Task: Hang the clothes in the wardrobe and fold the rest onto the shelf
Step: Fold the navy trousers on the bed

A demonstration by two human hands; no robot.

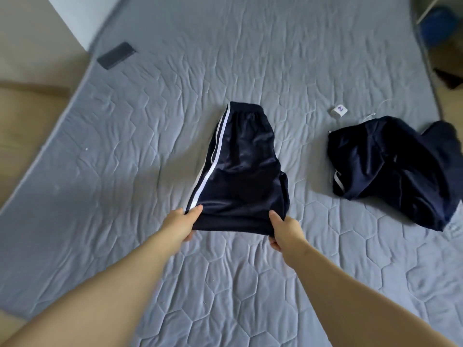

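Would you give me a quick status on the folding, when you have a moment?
Left hand and right hand grip near edge of folded navy striped track pants on mattress. Second navy garment crumpled to right, apart.

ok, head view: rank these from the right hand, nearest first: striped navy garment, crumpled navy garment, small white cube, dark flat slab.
From the right hand:
1. striped navy garment: gripped by that hand, centre.
2. crumpled navy garment: lying to the hand's right.
3. small white cube: farther back, right of centre.
4. dark flat slab: far back on the left.
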